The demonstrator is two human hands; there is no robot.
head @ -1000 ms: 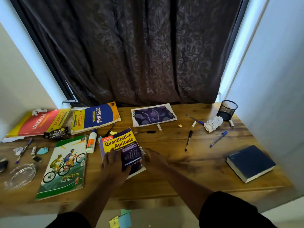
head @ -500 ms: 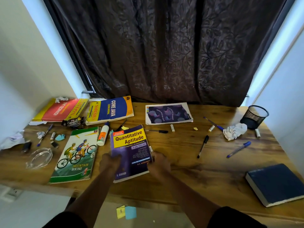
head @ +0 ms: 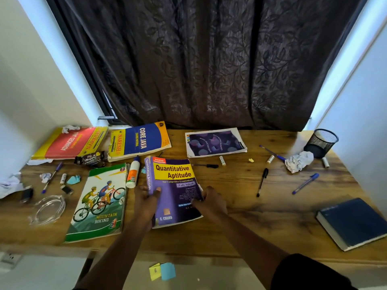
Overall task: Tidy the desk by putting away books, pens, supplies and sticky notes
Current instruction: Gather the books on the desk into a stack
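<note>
Book pickup underway, centre frame.
Left hand (head: 145, 203) and right hand (head: 210, 203) clamped on Quantitative Aptitude book (head: 173, 189); next, lift off worktop (head: 261, 214).

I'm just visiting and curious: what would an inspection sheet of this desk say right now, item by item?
Surface: brown wooden desk, scattered with things.
Job's things: purple and yellow Quantitative Aptitude book lifted at its spine side; green Mountain Biking book, blue Core Java book, red Advanced Java book and dark blue hardcover book lie flat; black pen; blue pen; white glue bottle; black mesh pen cup upright.
Clutter: crumpled white paper; clear glass dish.
Hands: left hand and right hand grip the Quantitative Aptitude book's edges.
Cables: nothing seen.
Surroundings: dark leaf-patterned curtain; yellow and blue sticky notes on the floor.
</note>
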